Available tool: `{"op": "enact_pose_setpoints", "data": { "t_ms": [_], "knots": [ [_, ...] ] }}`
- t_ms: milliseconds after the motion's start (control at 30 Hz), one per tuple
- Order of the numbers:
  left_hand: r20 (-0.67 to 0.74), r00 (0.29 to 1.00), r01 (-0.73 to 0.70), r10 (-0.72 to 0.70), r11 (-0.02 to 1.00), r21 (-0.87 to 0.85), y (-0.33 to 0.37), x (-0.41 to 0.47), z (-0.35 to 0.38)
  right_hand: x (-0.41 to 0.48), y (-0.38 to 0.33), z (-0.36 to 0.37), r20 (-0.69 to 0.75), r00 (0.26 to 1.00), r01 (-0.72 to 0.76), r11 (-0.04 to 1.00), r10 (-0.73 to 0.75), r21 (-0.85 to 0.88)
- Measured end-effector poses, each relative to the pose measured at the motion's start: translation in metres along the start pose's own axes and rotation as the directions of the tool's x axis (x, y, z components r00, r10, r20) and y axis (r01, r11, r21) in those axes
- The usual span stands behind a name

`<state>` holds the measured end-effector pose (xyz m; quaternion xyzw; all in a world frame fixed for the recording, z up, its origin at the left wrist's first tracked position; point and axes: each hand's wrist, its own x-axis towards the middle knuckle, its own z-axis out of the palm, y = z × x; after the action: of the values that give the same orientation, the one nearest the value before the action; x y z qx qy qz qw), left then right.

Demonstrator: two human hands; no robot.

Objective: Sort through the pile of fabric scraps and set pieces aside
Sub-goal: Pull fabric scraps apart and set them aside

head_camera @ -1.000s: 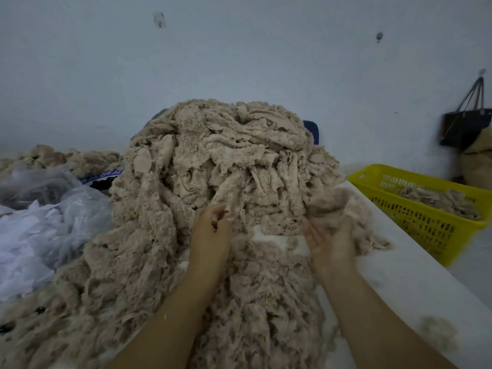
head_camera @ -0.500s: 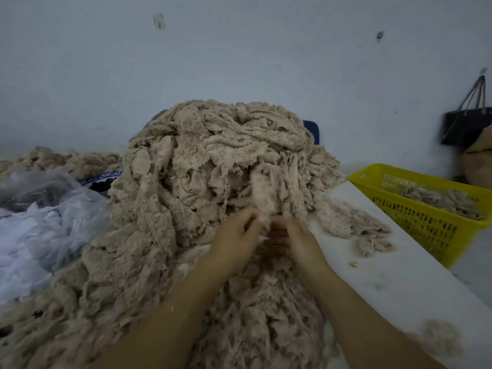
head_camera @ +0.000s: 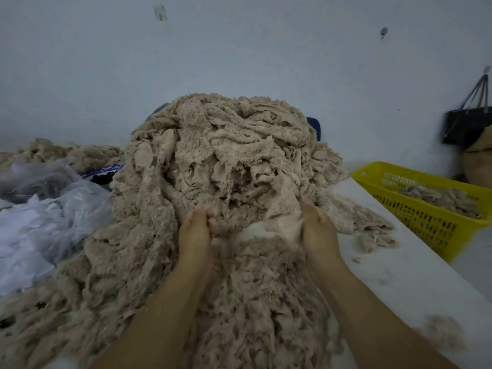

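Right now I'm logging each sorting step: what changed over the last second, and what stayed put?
The left hand and right hand met at the front of the tall pile of fuzzy beige fabric scraps, gripped one thin beige scrap, then drew apart sideways, stretching it between them. The pile, the yellow slotted plastic basket and the clear plastic bags stayed put.

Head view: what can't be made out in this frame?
Left hand and right hand: fingertips buried in the pile they grip, so which scrap each holds is unclear.
Blue object behind the pile: mostly hidden by it.
Yellow basket: cut off by the right edge; scraps inside are blurred.
Black bag on the wall: cut off by the right edge.
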<state>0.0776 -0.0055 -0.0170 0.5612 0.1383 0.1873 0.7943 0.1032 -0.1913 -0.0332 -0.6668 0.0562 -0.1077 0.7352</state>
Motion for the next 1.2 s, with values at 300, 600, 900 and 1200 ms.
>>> {"op": "enact_pose_setpoints", "data": {
  "t_ms": [300,600,900,1200],
  "knots": [
    [0.418,0.902,-0.289,0.11,0.873,0.393,-0.013,-0.022,0.019,-0.025,0.0,0.014,0.453,0.867,0.342,0.909,-0.208,-0.238],
    [0.368,0.851,0.447,-0.374,0.885,-0.133,0.004,-0.015,0.01,-0.034,0.004,0.022,0.688,0.711,0.432,0.862,-0.146,-0.265],
    [0.3,0.938,0.203,-0.176,0.977,-0.061,0.003,-0.021,0.013,-0.035,0.006,0.018,0.584,0.81,0.059,0.987,0.041,-0.15],
    [0.586,0.801,-0.041,-0.122,0.966,0.257,-0.005,-0.046,0.02,-0.018,-0.004,0.014,0.274,0.94,-0.269,0.937,0.205,0.224]
  ]
}}
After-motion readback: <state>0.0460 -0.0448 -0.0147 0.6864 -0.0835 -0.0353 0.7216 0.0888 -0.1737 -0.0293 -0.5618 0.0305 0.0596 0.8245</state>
